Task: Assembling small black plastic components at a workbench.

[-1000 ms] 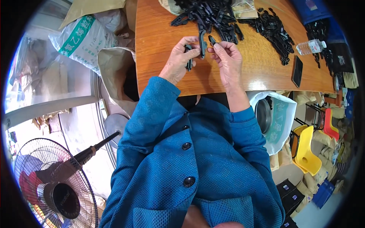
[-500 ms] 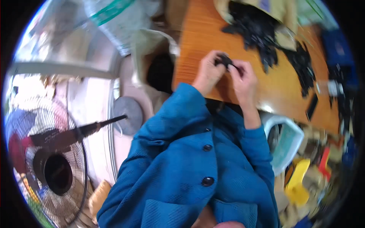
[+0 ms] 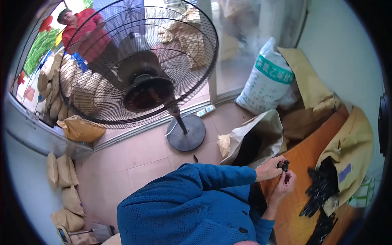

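Note:
Over the edge of the wooden table, both of my hands are closed on one small, dark, crumpled black piece; its exact kind is too small to make out. My left hand pinches it from the left. The fingers of my right hand meet it from the near side, thumb and fingertips together. To the right, a heap of shiny black strip-like pieces spills from the mouth of a tan paper sack lying on the table. More black pieces lie nearer to me.
A white open sack with black contents stands beside the table. Beyond it are a white-and-green sack and a floor fan on a round base. Tan sacks line the left wall. A person in red is outside the doorway.
My view has swung to the left, bringing the fan, doorway and person in red into sight. Both hands stay together on the small black piece.

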`<state>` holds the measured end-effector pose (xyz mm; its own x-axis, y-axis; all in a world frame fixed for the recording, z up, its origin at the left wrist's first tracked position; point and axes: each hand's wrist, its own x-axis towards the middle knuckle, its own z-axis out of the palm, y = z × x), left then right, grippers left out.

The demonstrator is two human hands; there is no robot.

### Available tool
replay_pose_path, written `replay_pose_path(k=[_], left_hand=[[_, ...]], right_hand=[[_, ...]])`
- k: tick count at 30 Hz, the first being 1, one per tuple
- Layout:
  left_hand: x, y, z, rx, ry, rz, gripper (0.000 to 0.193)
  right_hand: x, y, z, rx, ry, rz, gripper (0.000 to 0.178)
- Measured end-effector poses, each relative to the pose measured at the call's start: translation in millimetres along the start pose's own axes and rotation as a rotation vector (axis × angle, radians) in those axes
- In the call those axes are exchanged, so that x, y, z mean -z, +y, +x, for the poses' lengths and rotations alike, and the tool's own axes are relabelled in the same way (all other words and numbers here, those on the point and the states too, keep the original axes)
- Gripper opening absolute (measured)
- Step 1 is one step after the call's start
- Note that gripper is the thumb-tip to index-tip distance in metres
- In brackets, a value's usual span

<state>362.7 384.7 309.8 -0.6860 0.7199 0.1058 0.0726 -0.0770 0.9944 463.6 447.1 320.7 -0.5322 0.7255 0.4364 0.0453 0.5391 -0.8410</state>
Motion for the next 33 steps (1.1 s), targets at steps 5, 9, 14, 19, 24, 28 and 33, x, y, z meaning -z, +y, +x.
replay_pose_path(k=[5,9,14,19,24,28,33], left_hand=[[12.4,15.5,-5.4,0.127,0.015,-0.236,0.030],[6.9,7.6,1.8,0.065,0.193,-0.221,0.026],[36.0,30.7,-2.2,0.262,0.157,-0.427,0.028],[47.8,28.7,-2.3,0.171,0.226,-0.521,0.025],[43.4,6.3,4.9,0.053,0.201,-0.542,0.022],[41.0,4.5,2.7,-0.041,0.200,-0.336,0.023],[40.5,41.6,-13.1,-0.138,0.076,-0.277,0.023]], right_hand=[[-13.4,-14.6,9.4,0.117,-0.033,-0.064,0.006],[-24.1,-26.6,11.2,0.376,-0.023,-0.167,0.005],[-39.3,-29.0,22.0,0.177,-0.121,0.005,0.006],[-53.6,-31.4,25.2,0.216,-0.185,0.121,0.007],[-48.5,-34.0,21.2,0.267,-0.155,0.117,0.007],[-46.5,-20.7,17.0,0.191,-0.170,0.188,0.012],[-28.2,-8.8,12.7,-0.077,-0.223,0.386,0.023]])
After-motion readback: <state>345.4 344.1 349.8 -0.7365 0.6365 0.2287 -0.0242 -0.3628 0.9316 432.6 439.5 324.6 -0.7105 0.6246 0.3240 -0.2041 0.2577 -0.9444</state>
